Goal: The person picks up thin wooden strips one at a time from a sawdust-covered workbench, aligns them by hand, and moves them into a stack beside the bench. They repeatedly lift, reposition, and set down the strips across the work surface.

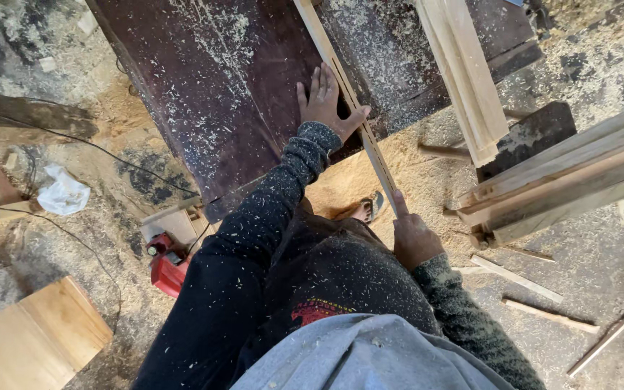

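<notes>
A long thin wooden strip lies across a dark, sawdust-covered machine table, running from the top centre down toward me. My left hand lies flat on the table with fingers spread, its thumb side against the strip. My right hand is closed on the near end of the strip, the index finger stretched along it. Both arms wear dark speckled sleeves dusted with sawdust.
A bundle of pale wooden battens leans over the table's right side. More planks are stacked at right. A red power tool sits on the floor at left, near a wooden board. Loose offcuts and sawdust cover the floor.
</notes>
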